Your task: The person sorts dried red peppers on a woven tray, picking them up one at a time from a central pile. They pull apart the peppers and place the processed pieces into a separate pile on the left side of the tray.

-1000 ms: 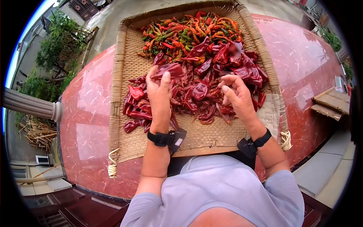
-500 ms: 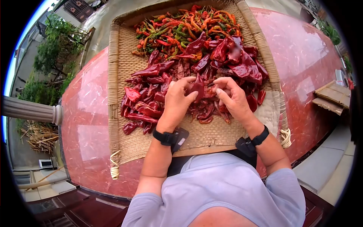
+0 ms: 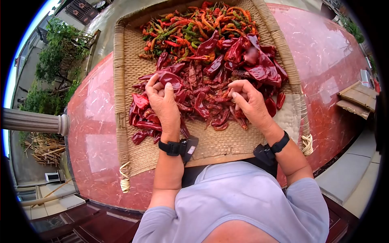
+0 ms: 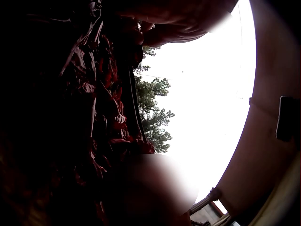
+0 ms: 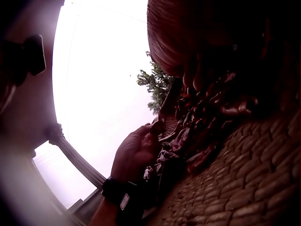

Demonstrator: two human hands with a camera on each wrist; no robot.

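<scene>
My left hand point(image 3: 165, 103) is over the left side of the dark red pile, its thumb and fingers on a large, glossy dried red chili pepper point(image 3: 173, 80). In the right wrist view the left hand point(image 5: 136, 153) is raised beside the pile, with a reddish piece at its fingertips. My right hand point(image 3: 252, 103) hovers at the right of the pile with loosely bent fingers, and nothing shows in its grasp. Small wrinkled dried chilies point(image 3: 202, 106) lie between the two hands. Both wrist views are dark.
A woven tray point(image 3: 139, 156) bears the peppers. Thin orange, red and green chilies point(image 3: 198, 26) fill its far end, and broad dark red peppers point(image 3: 263, 73) lie at the right. Below is a polished red floor point(image 3: 91, 133). Cardboard point(image 3: 358, 97) sits at the far right.
My left hand came to the middle, held a dark red pepper near the right hand, then moved back left with a pepper. The right hand stayed in nearly the same place.
</scene>
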